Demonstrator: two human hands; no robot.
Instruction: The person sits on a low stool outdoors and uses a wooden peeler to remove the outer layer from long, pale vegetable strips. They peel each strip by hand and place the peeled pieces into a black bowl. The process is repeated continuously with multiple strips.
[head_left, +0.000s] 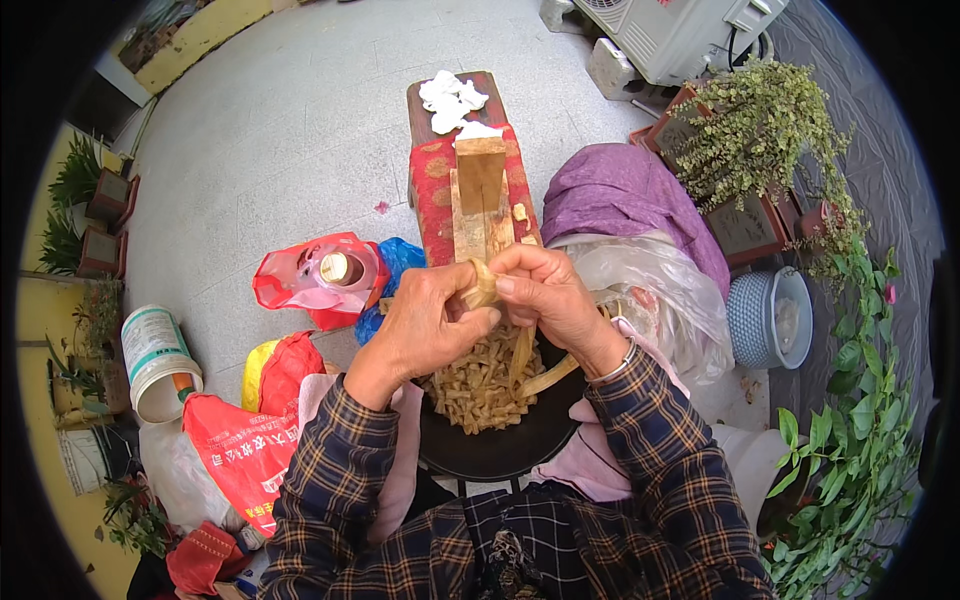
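Observation:
My left hand and my right hand meet in front of me. Between their fingertips they grip a folded, yellowish-brown fibrous strip, perhaps dried plant material. Long strip ends trail below my right hand. Beneath both hands is a round black pan, with a heap of short folded pieces of similar colour inside. Just beyond my fingers, a wooden fixture with an upright block stands on a red patterned cloth draped over a wooden bench.
Crumpled white tissue lies at the bench's far end. Left are a red bag around a container, a printed red bag and a tipped white bucket. Right are purple cloth, clear plastic sheeting, a blue basket and potted plants.

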